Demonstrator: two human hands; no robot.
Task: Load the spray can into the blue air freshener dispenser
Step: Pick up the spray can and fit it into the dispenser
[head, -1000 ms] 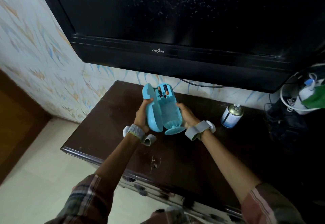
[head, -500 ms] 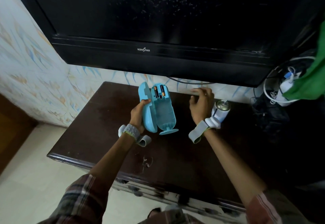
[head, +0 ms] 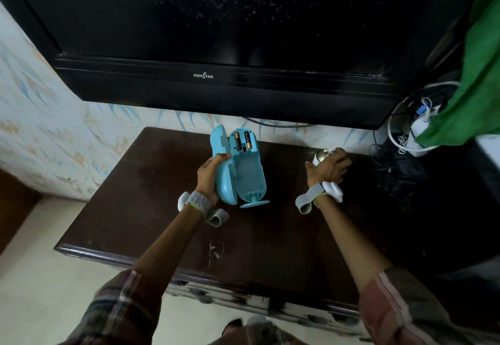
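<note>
The blue air freshener dispenser (head: 247, 171) stands upright on the dark wooden cabinet top (head: 162, 209) with its front cover (head: 220, 166) swung open to the left. Two batteries show at the top of its empty inner bay. My left hand (head: 212, 175) grips the open cover from the left side. To the right, my right hand (head: 328, 167) is closed around the spray can (head: 320, 155), whose gold shoulder and white nozzle show above my fingers. The can's body is hidden by my hand.
A large black television (head: 230, 36) hangs close above the cabinet's back edge. White cables and a plug adapter (head: 418, 122) sit at the right beside a green cloth (head: 473, 74). Dark clutter (head: 397, 179) lies at the cabinet's right end. Patterned wall on the left.
My right hand left the dispenser, moved right and closed over the spray can. My left hand kept holding the open cover.
</note>
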